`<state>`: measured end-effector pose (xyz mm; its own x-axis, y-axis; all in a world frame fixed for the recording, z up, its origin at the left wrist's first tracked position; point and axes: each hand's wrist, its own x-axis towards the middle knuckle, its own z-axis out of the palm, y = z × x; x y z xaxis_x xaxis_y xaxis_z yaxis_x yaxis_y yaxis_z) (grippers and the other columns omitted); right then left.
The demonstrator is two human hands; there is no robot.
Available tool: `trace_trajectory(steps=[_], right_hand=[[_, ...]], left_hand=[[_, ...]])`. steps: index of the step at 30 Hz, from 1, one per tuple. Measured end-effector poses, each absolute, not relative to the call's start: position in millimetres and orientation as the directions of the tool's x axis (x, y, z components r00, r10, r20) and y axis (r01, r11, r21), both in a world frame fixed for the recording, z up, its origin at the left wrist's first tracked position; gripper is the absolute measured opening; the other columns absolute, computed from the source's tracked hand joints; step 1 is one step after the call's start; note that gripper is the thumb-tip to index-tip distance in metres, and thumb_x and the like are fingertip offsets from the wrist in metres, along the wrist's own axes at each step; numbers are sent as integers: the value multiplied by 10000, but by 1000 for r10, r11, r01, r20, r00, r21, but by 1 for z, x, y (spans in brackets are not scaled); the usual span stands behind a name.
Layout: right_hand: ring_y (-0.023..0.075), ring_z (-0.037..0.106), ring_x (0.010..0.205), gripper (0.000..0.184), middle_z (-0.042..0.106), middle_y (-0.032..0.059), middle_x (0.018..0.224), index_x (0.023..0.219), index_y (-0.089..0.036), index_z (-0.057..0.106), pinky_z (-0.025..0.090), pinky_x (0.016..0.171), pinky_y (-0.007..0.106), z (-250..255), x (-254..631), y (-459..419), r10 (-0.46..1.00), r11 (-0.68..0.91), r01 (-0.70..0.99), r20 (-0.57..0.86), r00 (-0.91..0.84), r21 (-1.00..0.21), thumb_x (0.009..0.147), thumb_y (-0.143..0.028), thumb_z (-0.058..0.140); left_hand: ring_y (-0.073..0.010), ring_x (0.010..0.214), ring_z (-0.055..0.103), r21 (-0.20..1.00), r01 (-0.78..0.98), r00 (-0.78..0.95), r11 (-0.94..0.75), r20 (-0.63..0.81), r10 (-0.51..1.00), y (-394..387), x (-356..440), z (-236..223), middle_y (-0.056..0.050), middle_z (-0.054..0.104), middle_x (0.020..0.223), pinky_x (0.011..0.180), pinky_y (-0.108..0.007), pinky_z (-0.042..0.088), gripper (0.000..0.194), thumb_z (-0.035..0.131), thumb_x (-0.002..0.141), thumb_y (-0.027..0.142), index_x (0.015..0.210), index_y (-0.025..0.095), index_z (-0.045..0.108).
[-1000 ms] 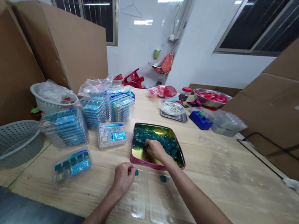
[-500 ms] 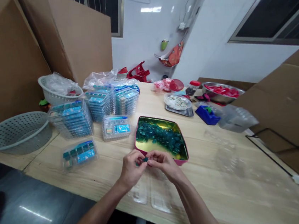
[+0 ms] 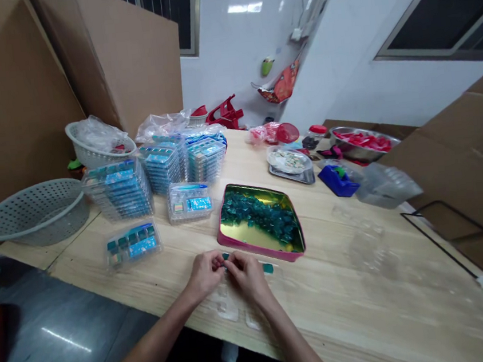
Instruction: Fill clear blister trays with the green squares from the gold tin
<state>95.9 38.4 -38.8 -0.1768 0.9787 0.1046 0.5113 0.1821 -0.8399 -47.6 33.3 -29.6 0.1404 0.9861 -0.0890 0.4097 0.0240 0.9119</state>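
Two hands are working at the table's (image 3: 368, 317) near edge: left hand (image 3: 205, 276) and right hand (image 3: 247, 276) are pinching a small teal piece (image 3: 225, 257) over a clear blister tray (image 3: 229, 309), just below a pink-rimmed tin (image 3: 253, 249) of teal pieces (image 3: 258, 216).

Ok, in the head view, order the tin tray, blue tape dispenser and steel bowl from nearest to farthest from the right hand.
Right hand:
1. Pink-rimmed tin tray, just ahead.
2. Blue tape dispenser, ahead right.
3. Steel bowl, far right.
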Motion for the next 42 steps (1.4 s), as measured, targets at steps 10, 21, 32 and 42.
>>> trace_trajectory(steps=[10, 21, 32, 42], right_hand=[[153, 581, 695, 242, 617, 45, 760, 749, -183, 657, 411, 633, 239, -22, 104, 37, 904, 427, 662, 275, -327, -616, 896, -183, 464], [193, 605, 904, 384, 662, 100, 970, 913, -158, 687, 413, 752, 238, -12, 159, 158, 951, 310, 928, 69, -302, -207, 692, 54, 455], [173, 597, 741, 139, 617, 53, 816, 844, -203, 640, 480, 642, 270, 14, 130, 67, 849, 514, 436, 368, -379, -738, 816, -164, 510], [209, 627, 859, 105, 664, 74, 887, 851, -229, 693, 502, 746, 320, -12, 115, 16, 900, 389, 220, 317, -301, -895, 825, -247, 593]], left_hand=[[-127, 612, 474, 723, 688, 90, -59, -5, 996, 30, -41, -31, 17, 516, 615, 598, -235, 318, 97, 543, 670, 75, 639, 166, 552], [-113, 580, 495, 763, 647, 83, -14, -52, 995, 31, -44, -32, 26, 528, 617, 580, -215, 348, 61, 581, 678, 132, 726, 163, 602], [-140, 599, 601, 812, -426, 208, 399, -341, 917, 32, -26, -10, -39, 635, 700, 580, -272, 463, 358, 606, 698, 470, 836, 140, 581], [-76, 485, 517, 790, -399, 246, 465, -396, 885, 21, -45, -14, 5, 605, 591, 538, -238, 395, 291, 762, 449, 224, 684, 117, 627]])
